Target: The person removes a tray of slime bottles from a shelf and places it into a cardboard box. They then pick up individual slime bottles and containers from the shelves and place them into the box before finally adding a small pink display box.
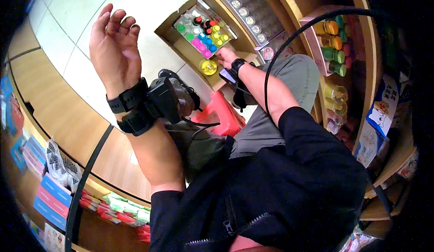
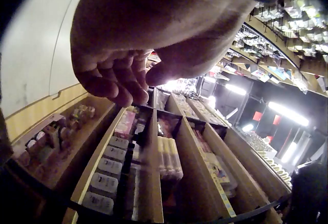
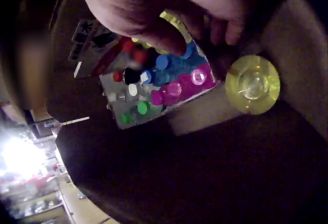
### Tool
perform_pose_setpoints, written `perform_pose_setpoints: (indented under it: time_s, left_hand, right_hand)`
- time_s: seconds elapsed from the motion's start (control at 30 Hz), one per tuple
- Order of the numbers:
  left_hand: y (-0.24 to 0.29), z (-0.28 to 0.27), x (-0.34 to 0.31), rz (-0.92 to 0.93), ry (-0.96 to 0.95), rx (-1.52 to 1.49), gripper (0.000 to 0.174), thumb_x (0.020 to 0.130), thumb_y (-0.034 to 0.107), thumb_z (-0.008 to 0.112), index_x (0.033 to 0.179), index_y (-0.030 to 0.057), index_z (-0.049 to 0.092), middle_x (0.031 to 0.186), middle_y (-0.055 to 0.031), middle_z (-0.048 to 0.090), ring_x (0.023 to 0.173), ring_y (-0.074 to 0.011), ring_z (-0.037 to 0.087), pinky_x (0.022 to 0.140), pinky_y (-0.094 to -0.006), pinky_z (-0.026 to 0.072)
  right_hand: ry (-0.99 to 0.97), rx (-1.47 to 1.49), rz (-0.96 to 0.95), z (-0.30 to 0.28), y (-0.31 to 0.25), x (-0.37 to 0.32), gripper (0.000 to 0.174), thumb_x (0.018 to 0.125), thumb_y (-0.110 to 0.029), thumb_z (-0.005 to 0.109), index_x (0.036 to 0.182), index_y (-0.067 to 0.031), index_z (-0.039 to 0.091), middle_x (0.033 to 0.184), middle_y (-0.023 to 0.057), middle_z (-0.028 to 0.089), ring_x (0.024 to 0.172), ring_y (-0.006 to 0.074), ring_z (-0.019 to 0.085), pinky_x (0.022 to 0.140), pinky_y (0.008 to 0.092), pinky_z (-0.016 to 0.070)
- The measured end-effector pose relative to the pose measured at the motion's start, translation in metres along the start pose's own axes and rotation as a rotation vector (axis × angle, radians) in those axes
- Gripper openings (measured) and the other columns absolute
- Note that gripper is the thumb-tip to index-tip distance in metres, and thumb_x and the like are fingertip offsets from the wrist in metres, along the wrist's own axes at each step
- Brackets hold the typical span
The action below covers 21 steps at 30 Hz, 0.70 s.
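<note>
Left hand (image 1: 113, 44) is raised, palm open, fingers relaxed, holding nothing. Right hand (image 1: 226, 55) reaches down to coloured-capped bottles (image 1: 203, 37) in a cardboard box (image 1: 169, 32), beside a yellow jar (image 1: 208, 66); whether it grips anything is unclear.

This is a shop: wooden shelves (image 1: 361, 39) at the upper right of the head view carry rows of lidded jars (image 1: 332, 42), and packets (image 1: 49, 193) line the lower left. An open cardboard box (image 1: 169, 32) of small bottles (image 1: 205, 37) stands at top centre, and the left wrist view shows stocked rows under strip lights (image 2: 287, 112).
</note>
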<state>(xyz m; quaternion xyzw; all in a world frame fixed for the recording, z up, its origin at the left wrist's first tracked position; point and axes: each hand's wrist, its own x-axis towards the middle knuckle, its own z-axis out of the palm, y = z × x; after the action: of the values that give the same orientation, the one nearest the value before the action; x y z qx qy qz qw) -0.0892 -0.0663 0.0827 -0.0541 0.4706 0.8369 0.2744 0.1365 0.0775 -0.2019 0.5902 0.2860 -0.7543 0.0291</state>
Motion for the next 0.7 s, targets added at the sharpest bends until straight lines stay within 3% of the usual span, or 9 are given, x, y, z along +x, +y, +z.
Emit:
perform_pose_setpoints:
  time_s: [0.13, 0.2, 0.23, 0.33, 0.4, 0.47, 0.53, 0.67, 0.7]
  left_hand:
    - [0.000, 0.001, -0.001, 0.003, 0.000, 0.015, 0.028, 0.089, 0.015, 0.045, 0.112, -0.0012, 0.047, 0.083, -0.0082, 0.057, 0.072, -0.0185, 0.053, 0.066, -0.0294, 0.0432]
    - [0.000, 0.002, 0.001, -0.003, 0.010, 0.012, 0.028, 0.089, 0.015, 0.045, 0.112, -0.0012, 0.047, 0.083, -0.0082, 0.057, 0.072, -0.0186, 0.053, 0.066, -0.0293, 0.0433]
    - [0.000, 0.004, 0.003, -0.005, 0.020, 0.013, 0.028, 0.089, 0.015, 0.046, 0.112, -0.0012, 0.047, 0.083, -0.0083, 0.057, 0.073, -0.0188, 0.053, 0.066, -0.0291, 0.0433]
    - [-0.005, 0.005, 0.007, -0.032, -0.005, -0.035, 0.029, 0.089, 0.015, 0.045, 0.112, -0.0013, 0.047, 0.084, -0.0080, 0.057, 0.073, -0.0187, 0.053, 0.065, -0.0289, 0.0434]
    - [-0.009, 0.008, 0.008, -0.051, -0.036, -0.043, 0.030, 0.089, 0.016, 0.047, 0.114, 0.0003, 0.046, 0.084, -0.0075, 0.057, 0.073, -0.0183, 0.053, 0.066, -0.0292, 0.0433]
    - [-0.015, 0.005, 0.011, -0.076, -0.092, -0.051, 0.029, 0.089, 0.017, 0.047, 0.114, 0.0024, 0.047, 0.087, -0.0071, 0.056, 0.075, -0.0179, 0.052, 0.066, -0.0294, 0.0433]
    - [-0.023, 0.000, 0.016, -0.082, -0.156, -0.059, 0.029, 0.089, 0.017, 0.047, 0.115, 0.0038, 0.047, 0.089, -0.0067, 0.054, 0.076, -0.0172, 0.052, 0.067, -0.0290, 0.0435]
    - [-0.034, 0.022, -0.007, -0.097, -0.113, 0.096, 0.031, 0.090, 0.019, 0.046, 0.117, 0.0050, 0.049, 0.088, -0.0039, 0.054, 0.076, -0.0141, 0.052, 0.067, -0.0262, 0.0432]
    - [-0.038, 0.024, -0.010, -0.105, -0.120, 0.121, 0.031, 0.089, 0.019, 0.047, 0.117, 0.0053, 0.049, 0.088, -0.0038, 0.055, 0.075, -0.0142, 0.052, 0.066, -0.0262, 0.0433]
  right_hand:
    - [0.103, -0.322, -0.141, -0.001, -0.003, -0.003, 0.014, 0.071, -0.008, 0.056, 0.085, -0.0089, 0.057, 0.077, 0.0006, 0.050, 0.067, 0.0146, 0.044, 0.058, 0.0311, 0.0346]
    - [0.221, -0.686, -0.111, -0.017, 0.011, 0.045, 0.032, 0.071, -0.013, 0.054, 0.096, 0.0056, 0.059, 0.093, 0.0180, 0.063, 0.085, 0.0256, 0.060, 0.070, 0.0365, 0.0458]
    - [0.220, -0.638, -0.354, -0.006, 0.007, 0.023, 0.032, 0.070, -0.017, 0.055, 0.090, 0.0068, 0.060, 0.090, 0.0216, 0.063, 0.085, 0.0288, 0.061, 0.070, 0.0374, 0.0466]
    - [0.173, -1.040, -0.449, 0.017, -0.038, -0.030, 0.026, 0.073, -0.018, 0.054, 0.085, 0.0042, 0.062, 0.082, 0.0168, 0.064, 0.074, 0.0239, 0.062, 0.066, 0.0375, 0.0485]
    - [-0.106, -0.905, -0.549, 0.038, -0.073, -0.105, 0.024, 0.075, -0.019, 0.055, 0.085, 0.0010, 0.063, 0.081, 0.0169, 0.064, 0.072, 0.0224, 0.062, 0.064, 0.0373, 0.0491]
    - [-0.191, -1.089, -0.645, 0.041, -0.098, -0.154, 0.039, 0.076, -0.020, 0.057, 0.109, 0.0019, 0.057, 0.097, 0.0172, 0.064, 0.086, 0.0211, 0.062, 0.076, 0.0328, 0.0478]
    - [-0.128, -1.124, -1.004, 0.025, -0.104, -0.202, 0.039, 0.078, -0.021, 0.057, 0.111, 0.0001, 0.056, 0.100, 0.0163, 0.063, 0.088, 0.0240, 0.062, 0.079, 0.0344, 0.0477]
    - [0.054, -1.254, -1.317, -0.039, -0.116, -0.312, 0.038, 0.081, -0.020, 0.058, 0.113, -0.0010, 0.054, 0.105, 0.0154, 0.061, 0.096, 0.0268, 0.060, 0.086, 0.0347, 0.0457]
    - [0.084, -1.216, -1.213, -0.061, -0.118, -0.332, 0.040, 0.081, -0.022, 0.058, 0.114, -0.0015, 0.053, 0.108, 0.0146, 0.060, 0.099, 0.0256, 0.059, 0.087, 0.0344, 0.0452]
